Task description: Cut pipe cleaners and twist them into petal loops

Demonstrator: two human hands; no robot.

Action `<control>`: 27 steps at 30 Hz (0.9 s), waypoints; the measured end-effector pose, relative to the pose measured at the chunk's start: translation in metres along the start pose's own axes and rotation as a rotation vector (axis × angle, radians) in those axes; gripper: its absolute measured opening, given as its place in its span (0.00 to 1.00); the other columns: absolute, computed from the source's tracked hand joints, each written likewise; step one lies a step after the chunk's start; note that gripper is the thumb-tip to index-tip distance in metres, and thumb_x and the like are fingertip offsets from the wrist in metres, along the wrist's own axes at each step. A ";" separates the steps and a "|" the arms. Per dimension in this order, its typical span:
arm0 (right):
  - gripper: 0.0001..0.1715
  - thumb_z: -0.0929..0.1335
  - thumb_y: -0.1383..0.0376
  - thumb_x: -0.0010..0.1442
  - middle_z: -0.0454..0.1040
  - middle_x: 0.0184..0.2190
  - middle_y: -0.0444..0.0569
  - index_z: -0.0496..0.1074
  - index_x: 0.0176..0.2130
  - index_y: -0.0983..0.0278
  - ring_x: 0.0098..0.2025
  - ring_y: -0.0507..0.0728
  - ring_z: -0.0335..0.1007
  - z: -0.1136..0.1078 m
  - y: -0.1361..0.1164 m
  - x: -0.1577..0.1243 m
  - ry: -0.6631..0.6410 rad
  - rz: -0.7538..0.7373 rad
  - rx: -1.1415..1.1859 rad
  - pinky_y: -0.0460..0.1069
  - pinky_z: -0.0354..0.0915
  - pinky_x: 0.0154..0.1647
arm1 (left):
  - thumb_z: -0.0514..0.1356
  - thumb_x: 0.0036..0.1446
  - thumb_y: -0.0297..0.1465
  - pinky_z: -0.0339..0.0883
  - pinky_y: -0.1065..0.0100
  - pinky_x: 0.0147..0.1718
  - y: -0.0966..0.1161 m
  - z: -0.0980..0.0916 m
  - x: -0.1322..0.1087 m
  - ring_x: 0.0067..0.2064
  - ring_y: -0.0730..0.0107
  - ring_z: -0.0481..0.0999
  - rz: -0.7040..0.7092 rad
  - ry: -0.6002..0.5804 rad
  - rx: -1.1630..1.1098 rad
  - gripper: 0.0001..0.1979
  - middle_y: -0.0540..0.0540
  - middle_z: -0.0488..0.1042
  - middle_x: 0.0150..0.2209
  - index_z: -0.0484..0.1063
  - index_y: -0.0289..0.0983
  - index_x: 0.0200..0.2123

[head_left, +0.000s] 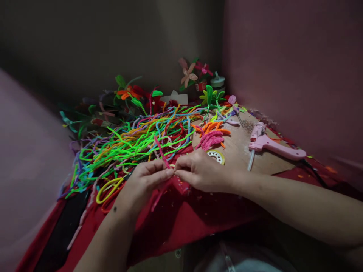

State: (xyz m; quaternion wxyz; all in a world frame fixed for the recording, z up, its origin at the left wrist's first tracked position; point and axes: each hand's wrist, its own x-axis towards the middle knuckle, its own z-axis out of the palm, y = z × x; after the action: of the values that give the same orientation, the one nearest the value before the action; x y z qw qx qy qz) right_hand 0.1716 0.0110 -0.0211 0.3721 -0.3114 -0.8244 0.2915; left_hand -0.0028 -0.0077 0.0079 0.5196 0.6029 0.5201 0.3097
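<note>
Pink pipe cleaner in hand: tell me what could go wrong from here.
The pink pipe cleaner might slip, since the fingers seem to pinch it only at their tips. Its upper end could snag among the heaped green pipe cleaners. The right forearm might bump the glue gun lying just beyond it.

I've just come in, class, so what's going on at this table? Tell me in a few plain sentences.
A person is working with both bare hands over a red cloth. The left hand pinches a pink fuzzy stem; the right hand has its fingertips close beside it, though what they grip is hidden. Beyond the hands lies a pile of colourful fuzzy stems. A pink glue gun rests on a brown board.
</note>
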 end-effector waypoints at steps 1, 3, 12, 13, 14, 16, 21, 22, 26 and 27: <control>0.12 0.63 0.70 0.55 0.69 0.19 0.48 0.69 0.23 0.68 0.23 0.51 0.60 0.001 -0.001 -0.002 0.081 -0.137 -0.123 0.47 0.54 0.25 | 0.64 0.45 0.33 0.51 0.73 0.18 -0.001 0.001 0.002 0.19 0.78 0.57 -0.118 -0.051 -0.197 0.10 0.53 0.60 0.17 0.68 0.35 0.20; 0.11 0.62 0.72 0.54 0.69 0.20 0.51 0.70 0.24 0.70 0.24 0.52 0.60 0.002 -0.002 -0.005 0.193 -0.356 -0.267 0.49 0.55 0.27 | 0.65 0.43 0.33 0.48 0.75 0.16 -0.003 0.003 0.007 0.17 0.81 0.52 -0.256 -0.152 -0.475 0.11 0.55 0.55 0.15 0.65 0.35 0.19; 0.07 0.65 0.69 0.58 0.72 0.25 0.45 0.71 0.29 0.66 0.27 0.49 0.66 -0.007 -0.012 0.000 0.159 0.039 0.379 0.44 0.61 0.29 | 0.65 0.47 0.27 0.65 0.69 0.37 0.004 0.000 -0.005 0.37 0.69 0.71 0.477 0.316 0.056 0.08 0.48 0.72 0.33 0.76 0.41 0.34; 0.07 0.65 0.69 0.58 0.71 0.24 0.44 0.71 0.29 0.66 0.27 0.49 0.65 -0.008 -0.014 0.000 0.129 0.069 0.429 0.44 0.61 0.29 | 0.66 0.46 0.26 0.65 0.67 0.40 0.004 -0.002 -0.006 0.40 0.66 0.71 0.554 0.302 0.144 0.10 0.47 0.72 0.35 0.77 0.42 0.34; 0.07 0.65 0.69 0.57 0.70 0.24 0.44 0.71 0.28 0.66 0.27 0.49 0.65 -0.009 -0.015 0.000 0.109 0.084 0.454 0.44 0.60 0.28 | 0.66 0.45 0.26 0.65 0.66 0.41 0.004 -0.003 -0.007 0.40 0.64 0.70 0.607 0.287 0.220 0.10 0.47 0.72 0.35 0.78 0.43 0.34; 0.07 0.65 0.69 0.57 0.69 0.23 0.43 0.70 0.28 0.66 0.26 0.48 0.63 -0.009 -0.016 -0.001 0.093 0.078 0.452 0.44 0.59 0.27 | 0.66 0.44 0.26 0.64 0.65 0.40 0.004 -0.005 -0.007 0.38 0.64 0.70 0.658 0.282 0.341 0.08 0.47 0.71 0.33 0.78 0.43 0.30; 0.07 0.64 0.71 0.57 0.68 0.22 0.46 0.68 0.27 0.66 0.26 0.50 0.62 -0.007 -0.014 -0.005 0.194 -0.195 0.105 0.45 0.59 0.28 | 0.64 0.48 0.30 0.62 0.65 0.35 0.004 0.001 -0.008 0.32 0.66 0.68 0.380 0.153 0.099 0.03 0.47 0.70 0.26 0.75 0.39 0.24; 0.08 0.63 0.72 0.56 0.69 0.23 0.47 0.67 0.27 0.66 0.26 0.51 0.62 -0.005 -0.012 -0.006 0.212 -0.274 0.007 0.46 0.59 0.29 | 0.63 0.49 0.32 0.62 0.66 0.32 0.004 0.003 -0.008 0.29 0.67 0.68 0.249 0.086 -0.020 0.05 0.47 0.69 0.25 0.75 0.38 0.25; 0.09 0.61 0.73 0.56 0.69 0.22 0.49 0.66 0.26 0.66 0.27 0.53 0.60 0.002 -0.004 -0.006 0.227 -0.372 -0.186 0.49 0.58 0.29 | 0.63 0.50 0.35 0.60 0.70 0.27 -0.002 0.006 -0.004 0.25 0.73 0.65 -0.003 -0.025 -0.248 0.09 0.50 0.66 0.22 0.72 0.35 0.26; 0.09 0.61 0.73 0.56 0.69 0.22 0.49 0.67 0.26 0.66 0.27 0.53 0.61 0.003 -0.003 -0.005 0.225 -0.327 -0.164 0.48 0.58 0.29 | 0.62 0.50 0.34 0.59 0.71 0.28 -0.003 0.007 -0.003 0.26 0.74 0.64 0.025 -0.002 -0.229 0.08 0.50 0.66 0.23 0.71 0.35 0.26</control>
State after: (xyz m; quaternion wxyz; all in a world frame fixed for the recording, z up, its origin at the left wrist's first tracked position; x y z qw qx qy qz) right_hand 0.1712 0.0044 -0.0228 0.4774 -0.2335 -0.8382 0.1225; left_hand 0.0015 -0.0128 0.0040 0.5816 0.5465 0.4732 0.3731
